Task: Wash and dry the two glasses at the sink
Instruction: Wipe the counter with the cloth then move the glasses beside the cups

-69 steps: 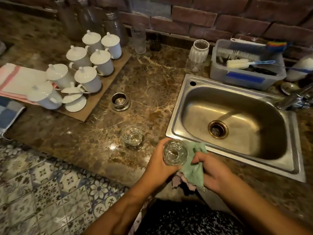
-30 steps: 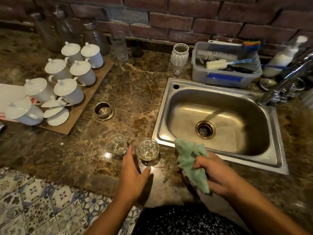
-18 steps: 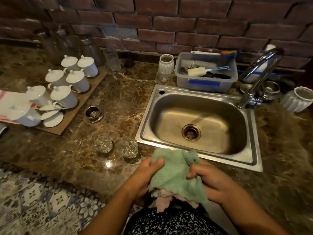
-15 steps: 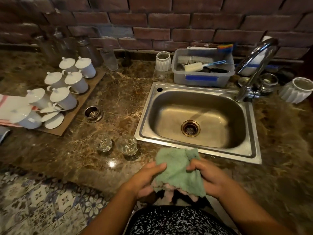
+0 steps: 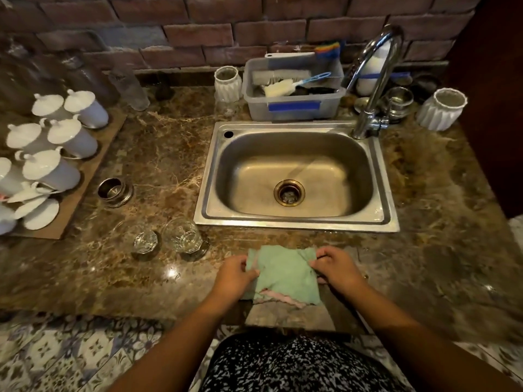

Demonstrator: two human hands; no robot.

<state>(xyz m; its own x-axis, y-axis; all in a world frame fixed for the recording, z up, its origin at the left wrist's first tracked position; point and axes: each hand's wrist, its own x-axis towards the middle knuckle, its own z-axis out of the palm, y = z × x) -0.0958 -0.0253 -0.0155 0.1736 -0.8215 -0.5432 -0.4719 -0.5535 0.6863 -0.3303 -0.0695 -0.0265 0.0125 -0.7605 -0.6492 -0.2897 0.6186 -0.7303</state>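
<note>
Standing upright: two glasses (image 5: 165, 241); both hands (image 5: 285, 271) pinching one cloth (image 5: 283, 275).

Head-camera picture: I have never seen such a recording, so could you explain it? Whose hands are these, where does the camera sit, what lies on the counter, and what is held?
No machine here: a person wears one camera on the head, looking down at their own bare hands. The left hand and the right hand each pinch a side of a green cloth, spread at the front of the counter. To its left, the left glass and the right glass stand upright, near the sink. Behind are a tap, a tub of brushes and, far left, white lidded cups.
</note>
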